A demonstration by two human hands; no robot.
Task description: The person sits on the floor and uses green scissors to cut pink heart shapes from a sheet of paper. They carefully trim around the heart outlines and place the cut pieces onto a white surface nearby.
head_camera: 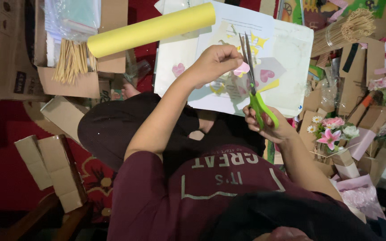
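My left hand (pixel 215 60) pinches a small pink paper piece (pixel 242 69) above my lap. My right hand (pixel 273 127) grips green-handled scissors (pixel 256 96), whose blades point away from me and meet the edge of the pink piece. Under both hands lie white paper sheets (pixel 287 53) carrying pink heart cut-outs (pixel 266 74) and yellow scraps. My dark red shirt and dark trousers fill the lower middle of the view.
A yellow paper roll (pixel 150 29) lies across the sheets at the top. Thin wooden sticks (pixel 72 60) rest on a cardboard box at left, another bundle (pixel 342 31) at top right. Folded cardboard (pixel 56 165) sits on the red carpet. Artificial flowers (pixel 331 129) and boxes crowd the right.
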